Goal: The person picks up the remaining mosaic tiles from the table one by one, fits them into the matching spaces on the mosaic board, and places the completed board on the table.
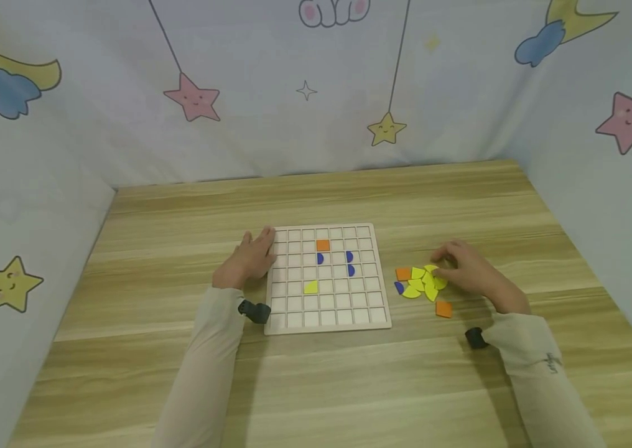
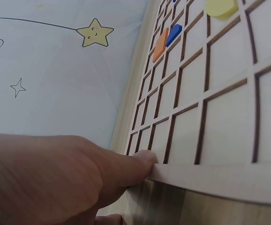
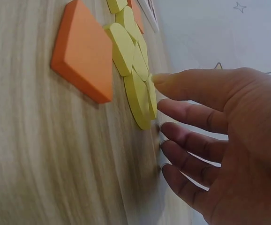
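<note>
My left hand (image 1: 249,256) rests on the upper left edge of a pale wooden grid board (image 1: 385,325); in the left wrist view its thumb (image 2: 140,166) lies on the rim. On the board sit an orange square tile (image 1: 323,245), several blue half-round tiles (image 1: 351,270) and a yellow quarter-circle tile (image 1: 310,287). To the right, my right hand (image 1: 467,272) is over a pile of yellow quarter-circle tiles (image 1: 412,291). Its thumb and index finger pinch one yellow quarter-circle tile (image 3: 152,98) at the pile's edge; the other fingers are loosely bent.
Beside the pile lie an orange square tile (image 1: 403,274), a blue half-round tile (image 1: 399,287) and, nearer me, another orange square tile (image 1: 443,309). The wooden table (image 1: 338,386) meets a patterned cloth (image 1: 271,137) at the back and sides.
</note>
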`<state>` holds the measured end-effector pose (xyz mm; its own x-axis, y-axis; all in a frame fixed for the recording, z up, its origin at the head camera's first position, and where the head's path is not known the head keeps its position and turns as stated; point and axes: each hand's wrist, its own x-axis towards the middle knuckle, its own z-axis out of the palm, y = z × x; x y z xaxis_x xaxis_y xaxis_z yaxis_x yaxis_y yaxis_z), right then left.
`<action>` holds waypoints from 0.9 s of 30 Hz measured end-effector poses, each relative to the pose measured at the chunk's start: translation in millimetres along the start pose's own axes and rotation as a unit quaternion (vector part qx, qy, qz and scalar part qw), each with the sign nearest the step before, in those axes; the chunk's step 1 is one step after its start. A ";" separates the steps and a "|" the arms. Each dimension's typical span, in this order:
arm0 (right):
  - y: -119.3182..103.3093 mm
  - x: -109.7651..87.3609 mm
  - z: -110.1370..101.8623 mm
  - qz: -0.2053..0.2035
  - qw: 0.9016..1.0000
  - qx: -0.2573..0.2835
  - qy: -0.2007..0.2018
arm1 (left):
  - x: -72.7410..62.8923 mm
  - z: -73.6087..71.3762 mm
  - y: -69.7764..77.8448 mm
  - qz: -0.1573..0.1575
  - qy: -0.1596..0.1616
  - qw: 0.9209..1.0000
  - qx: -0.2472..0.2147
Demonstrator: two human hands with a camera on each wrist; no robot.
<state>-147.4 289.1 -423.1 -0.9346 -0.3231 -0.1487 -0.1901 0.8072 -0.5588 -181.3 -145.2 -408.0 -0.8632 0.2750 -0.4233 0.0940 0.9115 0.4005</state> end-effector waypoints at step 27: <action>-2.7 0.7 4.9 0.005 0.999 -0.027 0.023 | -2.5 -0.1 1.9 -0.007 0.009 1.000 -0.010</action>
<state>-146.1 284.3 -425.7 -0.9489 -0.2933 -0.1163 -0.1955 0.8359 -0.5129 -179.0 -144.1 -406.0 -0.8732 0.2560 -0.4147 0.0713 0.9089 0.4109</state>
